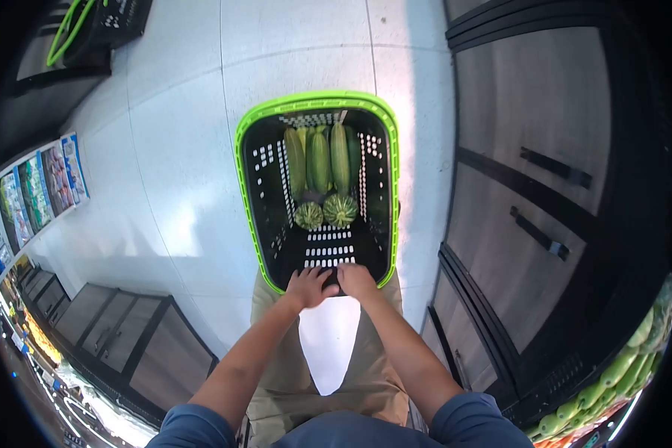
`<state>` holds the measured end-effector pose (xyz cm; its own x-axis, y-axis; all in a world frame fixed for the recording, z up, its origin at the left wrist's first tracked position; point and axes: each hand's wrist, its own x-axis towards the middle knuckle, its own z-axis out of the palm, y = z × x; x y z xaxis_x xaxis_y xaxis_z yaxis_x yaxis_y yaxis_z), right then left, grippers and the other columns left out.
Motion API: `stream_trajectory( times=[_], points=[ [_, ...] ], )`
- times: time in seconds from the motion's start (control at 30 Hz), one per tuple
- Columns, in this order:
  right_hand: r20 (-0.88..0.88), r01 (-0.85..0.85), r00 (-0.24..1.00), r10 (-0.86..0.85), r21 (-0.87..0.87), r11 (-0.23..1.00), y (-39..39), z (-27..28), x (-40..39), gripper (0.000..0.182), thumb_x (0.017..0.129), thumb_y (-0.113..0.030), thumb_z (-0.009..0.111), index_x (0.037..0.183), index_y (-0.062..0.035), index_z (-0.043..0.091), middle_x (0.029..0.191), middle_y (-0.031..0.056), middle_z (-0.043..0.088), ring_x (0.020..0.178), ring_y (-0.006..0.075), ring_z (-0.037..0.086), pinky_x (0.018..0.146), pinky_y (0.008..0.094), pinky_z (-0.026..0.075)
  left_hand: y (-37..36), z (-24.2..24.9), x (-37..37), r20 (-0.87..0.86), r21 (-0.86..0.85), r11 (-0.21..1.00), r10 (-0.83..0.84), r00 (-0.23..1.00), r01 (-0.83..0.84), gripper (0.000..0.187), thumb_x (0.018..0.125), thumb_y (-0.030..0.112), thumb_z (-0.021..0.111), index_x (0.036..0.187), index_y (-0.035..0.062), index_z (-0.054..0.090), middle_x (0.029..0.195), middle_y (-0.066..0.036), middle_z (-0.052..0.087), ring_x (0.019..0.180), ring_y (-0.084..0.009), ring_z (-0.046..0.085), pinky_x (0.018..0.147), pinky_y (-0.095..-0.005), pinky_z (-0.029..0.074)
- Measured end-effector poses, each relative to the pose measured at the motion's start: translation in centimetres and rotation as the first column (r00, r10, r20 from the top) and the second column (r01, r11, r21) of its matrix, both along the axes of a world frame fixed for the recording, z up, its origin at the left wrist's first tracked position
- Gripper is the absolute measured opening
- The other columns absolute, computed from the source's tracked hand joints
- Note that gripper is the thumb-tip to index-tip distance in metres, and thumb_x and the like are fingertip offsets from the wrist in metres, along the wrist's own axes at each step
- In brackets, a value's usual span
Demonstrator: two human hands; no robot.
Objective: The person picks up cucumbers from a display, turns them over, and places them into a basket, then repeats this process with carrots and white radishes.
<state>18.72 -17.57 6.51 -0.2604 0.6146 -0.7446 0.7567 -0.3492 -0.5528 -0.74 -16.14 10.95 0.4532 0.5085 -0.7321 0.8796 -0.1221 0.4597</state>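
Observation:
A black shopping basket (pixel 274 207) with a bright green rim stands in front of my legs. Several long green zucchini (pixel 319 162) lie side by side at its far end. Nearer to me sit two round striped squashes (pixel 340 211), touching or almost touching the zucchini. My left hand (pixel 311 287) rests at the basket's near edge, its fingers spread over it and the thumb out to the right. Right beside it, my right hand (pixel 357 281) curls over the same edge with its fingers closed on it. The fingertips of the right hand are partly hidden.
Grey cabinets (pixel 531 97) with black handles line the right side. Green vegetables (pixel 612 373) are heaped at the lower right. To the left are a rack of coloured packets (pixel 33 190) and a low cabinet (pixel 119 328). Pale tiled floor (pixel 172 149) surrounds the basket.

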Motion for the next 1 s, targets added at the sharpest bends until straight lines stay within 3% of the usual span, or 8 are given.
stream_trajectory(
  times=[0.07,0.2,0.4,0.5,0.6,0.73,0.9,1.0],
  points=[
    [-0.011,-0.005,1.000,0.009,0.314,0.949,-1.5,2.5,1.3,0.031,0.096,-0.018,0.055,0.117,-0.0011,0.070,0.105,0.0195,0.074,0.097,0.0382,0.071,0.091,0.0477,0.056,-0.8,2.4,-1.3,-0.033,0.054,0.995,-0.081,0.996,0.083,0.052,0.097,0.049,0.062,0.139,0.0180,0.060,0.144,-0.013,0.060,0.133,-0.0387,0.055,0.109,-0.0507,0.045],
    [0.005,0.165,0.986,-0.169,0.189,0.968,-0.2,8.4,4.0,0.030,0.097,-0.017,0.056,0.117,-0.0005,0.070,0.105,0.0193,0.075,0.096,0.0355,0.072,0.089,0.0443,0.057,0.6,5.4,-3.2,-0.188,-0.198,0.971,-0.173,0.967,0.136,0.056,0.090,0.041,0.072,0.140,0.0187,0.060,0.140,-0.014,0.063,0.129,-0.0388,0.059,0.108,-0.0502,0.047],
    [-0.109,0.949,0.280,-0.954,-0.119,0.292,-2.2,12.7,11.7,0.025,0.108,-0.015,0.049,0.121,0.0004,0.063,0.091,0.0118,0.074,0.076,0.0184,0.071,0.071,0.0329,0.059,5.8,12.5,-3.2,-0.155,-0.096,0.974,0.189,0.970,-0.205,0.048,0.096,0.037,0.061,0.135,0.0095,0.062,0.124,-0.020,0.071,0.117,-0.0389,0.065,0.101,-0.0461,0.052],
    [-0.017,0.909,0.397,-0.918,-0.132,0.396,-4.4,16.0,16.5,0.027,0.100,-0.016,0.056,0.121,-0.0023,0.067,0.090,0.0106,0.075,0.072,0.0166,0.071,0.068,0.0332,0.058,6.3,11.5,-4.0,0.047,-0.028,0.865,0.501,0.864,-0.500,0.043,0.095,0.028,0.065,0.130,0.0021,0.062,0.108,-0.018,0.074,0.098,-0.0317,0.073,0.088,-0.0387,0.057],
    [0.167,0.639,0.749,-0.641,0.075,0.765,-7.4,20.1,21.2,0.038,0.090,-0.030,0.058,0.116,-0.0071,0.073,0.122,0.0225,0.070,0.117,0.0398,0.065,0.100,0.0467,0.051,8.4,17.4,0.3,0.056,-0.404,0.452,0.880,0.472,-0.795,0.035,0.099,0.017,0.061,0.131,0.0056,0.054,0.085,-0.004,0.062,0.062,-0.0118,0.059,0.046,-0.0265,0.044],
    [0.255,0.510,0.810,-0.528,0.136,0.849,-11.5,24.6,25.9,0.038,0.089,-0.025,0.057,0.119,-0.0095,0.073,0.124,0.0230,0.069,0.118,0.0397,0.065,0.102,0.0467,0.051,8.4,22.7,6.0,0.137,-0.442,0.524,0.842,0.522,-0.728,0.036,0.101,0.015,0.059,0.135,0.0050,0.052,0.089,-0.007,0.063,0.062,-0.0138,0.061,0.045,-0.0285,0.046],
    [0.261,0.716,0.521,-0.813,0.385,0.582,-18.7,31.4,26.8,0.037,0.093,-0.025,0.054,0.121,-0.0066,0.071,0.109,0.0188,0.075,0.102,0.0353,0.073,0.089,0.0447,0.057,4.9,25.5,11.0,0.289,-0.441,0.784,0.585,0.757,-0.437,0.041,0.101,0.018,0.062,0.139,0.0039,0.053,0.093,-0.008,0.067,0.066,-0.0153,0.063,0.052,-0.0287,0.050],
    [0.009,0.954,0.021,-1.000,0.299,0.022,-24.2,30.6,24.7,0.032,0.094,-0.023,0.054,0.113,-0.0056,0.073,0.095,0.0140,0.076,0.081,0.0268,0.076,0.070,0.0393,0.060,3.1,27.1,11.2,0.453,-0.229,0.968,0.199,0.869,-0.103,0.042,0.100,0.019,0.064,0.138,0.0034,0.054,0.092,-0.007,0.067,0.069,-0.0146,0.064,0.057,-0.0283,0.050]
  ],
)
